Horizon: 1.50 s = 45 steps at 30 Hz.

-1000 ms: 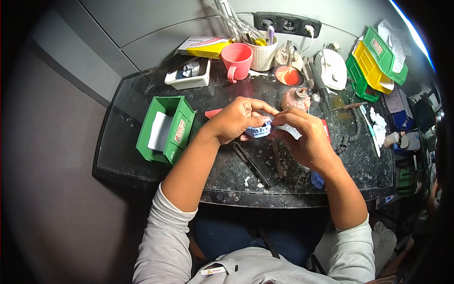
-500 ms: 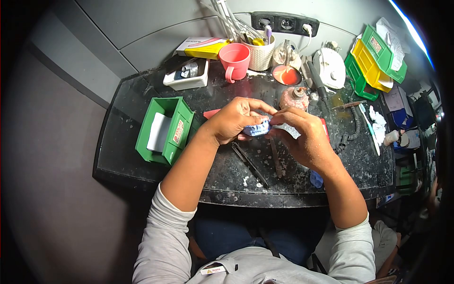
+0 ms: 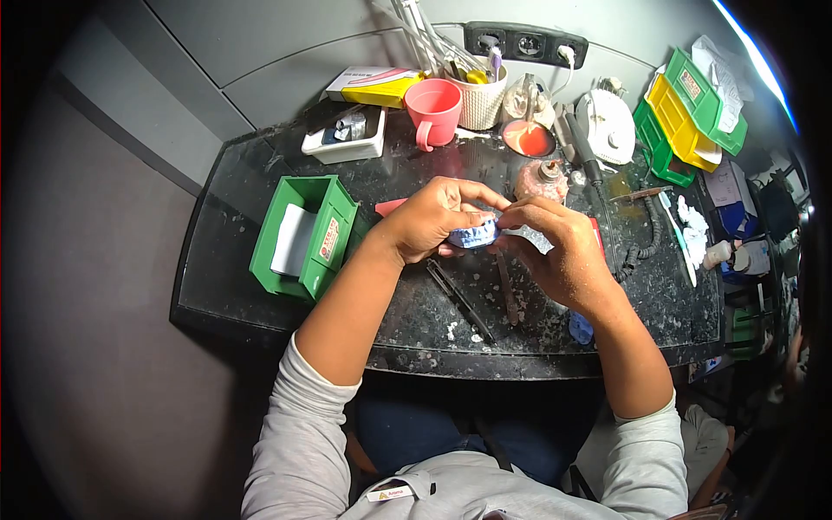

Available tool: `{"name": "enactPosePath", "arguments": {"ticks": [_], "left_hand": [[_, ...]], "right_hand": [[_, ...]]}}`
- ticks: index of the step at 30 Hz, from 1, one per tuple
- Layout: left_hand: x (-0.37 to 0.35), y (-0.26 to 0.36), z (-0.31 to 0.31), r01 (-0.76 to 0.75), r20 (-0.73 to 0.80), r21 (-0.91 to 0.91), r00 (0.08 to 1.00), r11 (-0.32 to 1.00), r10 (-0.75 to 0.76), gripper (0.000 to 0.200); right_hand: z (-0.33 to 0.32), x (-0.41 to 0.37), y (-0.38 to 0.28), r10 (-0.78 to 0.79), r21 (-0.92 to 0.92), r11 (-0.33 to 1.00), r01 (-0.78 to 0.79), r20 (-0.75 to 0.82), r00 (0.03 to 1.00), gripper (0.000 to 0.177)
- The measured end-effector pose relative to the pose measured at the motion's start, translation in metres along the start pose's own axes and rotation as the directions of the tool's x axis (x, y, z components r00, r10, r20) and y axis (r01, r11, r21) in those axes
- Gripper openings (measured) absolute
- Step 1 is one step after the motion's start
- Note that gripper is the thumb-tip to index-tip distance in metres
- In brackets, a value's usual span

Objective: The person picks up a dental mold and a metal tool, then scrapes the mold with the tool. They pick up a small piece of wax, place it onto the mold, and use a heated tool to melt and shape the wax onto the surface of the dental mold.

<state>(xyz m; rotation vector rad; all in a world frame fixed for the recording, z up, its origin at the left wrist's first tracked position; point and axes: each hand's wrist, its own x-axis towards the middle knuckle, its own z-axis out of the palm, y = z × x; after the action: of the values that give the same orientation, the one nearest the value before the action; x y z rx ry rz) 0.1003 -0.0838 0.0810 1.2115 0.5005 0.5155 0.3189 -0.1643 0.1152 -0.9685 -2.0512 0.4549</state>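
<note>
since the first frame the blue dental cast (image 3: pixel 473 236) has been tilted slightly between the hands, while both hands have been kept at almost the same spot in the centre of the frame. the left end of the cast is grasped by the fingers of the left hand (image 3: pixel 425 221), with the thumb laid over its upper edge; its right end is pinched by the fingers of the right hand (image 3: pixel 563 251). the cast is held above the desk (image 3: pixel 227 260).

just below the hands, a long black tool (image 3: pixel 459 302) and a thin dark tool (image 3: pixel 507 290) are laid on the desk, and a blue lump (image 3: pixel 581 328) is seen beside the right wrist. above the right hand a pink-coated jar (image 3: pixel 541 184) is placed, with a dish of red material (image 3: pixel 529 139) beyond it.

farther out, a green bin (image 3: pixel 340 234) is set at centre left, a pink mug (image 3: pixel 433 108) at upper centre, and a toothbrush (image 3: pixel 678 238) is laid at the right. stacked green and yellow bins (image 3: pixel 685 121) are seen at upper right.
</note>
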Motion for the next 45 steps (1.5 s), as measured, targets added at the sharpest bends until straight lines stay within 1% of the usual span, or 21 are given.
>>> {"name": "enactPosePath", "arguments": {"ticks": [5, 11, 19, 41, 43, 45], "left_hand": [[0.0, 0.0, 0.002, -0.001, -0.016, 0.004, 1.0, 1.0, 0.001, 0.035], [-0.001, 0.0, 0.0, -0.008, 0.012, -0.003, 1.0, 1.0, 0.008, 0.036], [-0.001, 0.001, 0.002, -0.016, -0.009, -0.002, 1.0, 1.0, 0.016, 0.036], [-0.004, 0.008, 0.006, 0.01, -0.009, 0.005, 1.0, 1.0, -0.01, 0.036], [-0.007, 0.012, 0.006, 0.059, 0.024, -0.045, 0.998, 0.997, -0.057, 0.038], [-0.01, 0.016, 0.008, 0.06, 0.037, -0.064, 0.998, 0.996, -0.058, 0.04]], "right_hand": [[-0.001, 0.001, -0.003, 0.005, 0.002, 1.0, -0.005, 0.004, 1.0, 0.021], [-0.001, 0.001, -0.002, 0.007, 0.002, 1.0, -0.007, 0.003, 1.0, 0.022], [-0.002, 0.001, -0.002, -0.003, -0.01, 1.0, 0.003, -0.001, 1.0, 0.022], [-0.001, 0.001, -0.002, 0.008, 0.008, 1.0, -0.008, 0.0, 1.0, 0.021], [-0.001, 0.001, -0.002, 0.011, 0.003, 1.0, -0.011, 0.003, 1.0, 0.021], [-0.002, 0.0, 0.0, 0.023, -0.018, 1.0, -0.023, 0.002, 1.0, 0.021]]}}
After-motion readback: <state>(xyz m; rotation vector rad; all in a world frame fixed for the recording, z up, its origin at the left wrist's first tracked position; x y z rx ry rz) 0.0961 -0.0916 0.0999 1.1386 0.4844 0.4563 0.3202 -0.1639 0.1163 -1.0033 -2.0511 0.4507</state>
